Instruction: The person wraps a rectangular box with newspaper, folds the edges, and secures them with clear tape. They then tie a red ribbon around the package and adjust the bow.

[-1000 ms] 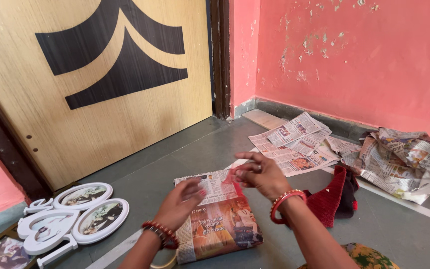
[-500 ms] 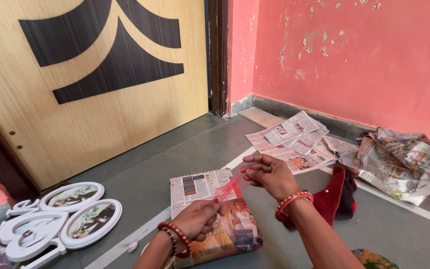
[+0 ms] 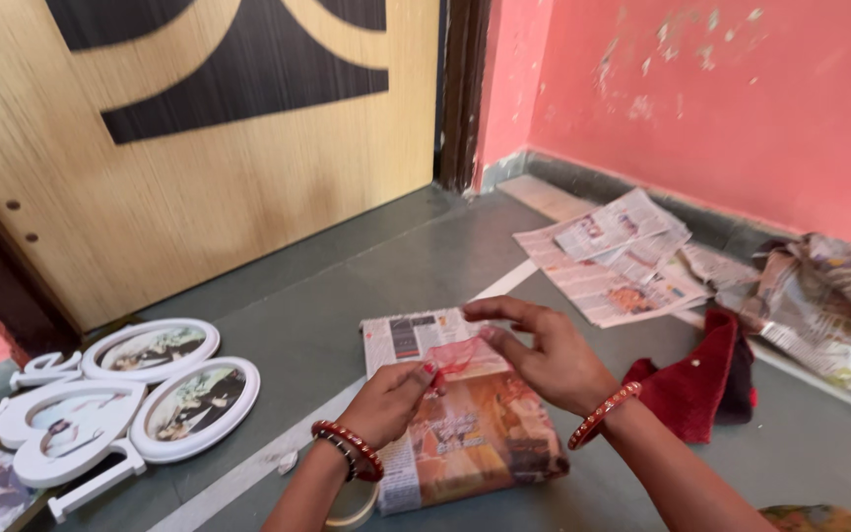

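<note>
Right now a strip of thin, translucent reddish tape (image 3: 457,357) is lying across the top edge of a flat rectangular parcel (image 3: 465,424) wrapped in glossy printed newspaper, which is resting on the grey floor (image 3: 317,296). The left hand (image 3: 386,399) is pinching the tape's left end, fingers pressed together at the tips, red nails showing, right over the parcel's upper left part. The right hand (image 3: 549,355) is holding the other end, its fingers (image 3: 499,307) arching over the tape and pressing it down toward the paper; whether they are pinching it or only pushing on it, I cannot tell. So the tape is sitting between the two hands, stretched short and slightly crinkled. Both wrists are wearing red beaded bangles.

Under the left wrist a pale round ring, perhaps a tape roll (image 3: 352,507), is peeking out beside the parcel's lower corner. Just right of the parcel a dark red knitted cloth (image 3: 691,379) is lying in a soft heap. Beyond it, flat newspaper sheets (image 3: 613,261) are spreading over the floor, and crumpled newspaper (image 3: 829,296) is bunching against the pink, flaking wall (image 3: 701,108). Well to the left, a white moulded photo frame (image 3: 110,404) with oval openings is lying flat near the wood-grain door (image 3: 199,148).
</note>
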